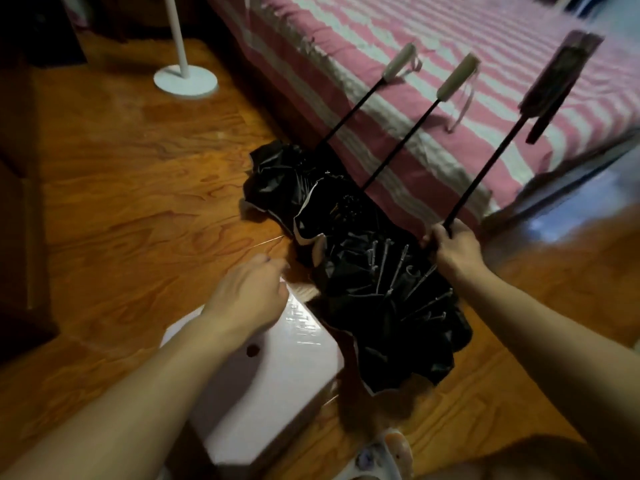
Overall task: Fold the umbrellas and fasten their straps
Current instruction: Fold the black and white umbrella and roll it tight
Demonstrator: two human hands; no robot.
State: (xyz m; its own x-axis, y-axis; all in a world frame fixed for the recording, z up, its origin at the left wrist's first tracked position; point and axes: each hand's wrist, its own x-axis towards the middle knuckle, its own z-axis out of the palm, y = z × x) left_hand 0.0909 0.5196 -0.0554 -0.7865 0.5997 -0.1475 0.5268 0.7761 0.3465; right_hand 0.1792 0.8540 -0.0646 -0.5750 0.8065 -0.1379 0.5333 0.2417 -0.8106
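Black canopy fabric of three umbrellas lies crumpled on the wooden floor [138,188] beside the bed [433,64], their shafts leaning up over the bed's edge. The nearest umbrella [388,306] is gripped at the base of its shaft by the right hand [450,244], probably to steady it for collapsing. The left hand [249,296] is held loosely curled and empty, just short of the canopy. A white box [277,368] sits further from the bed.
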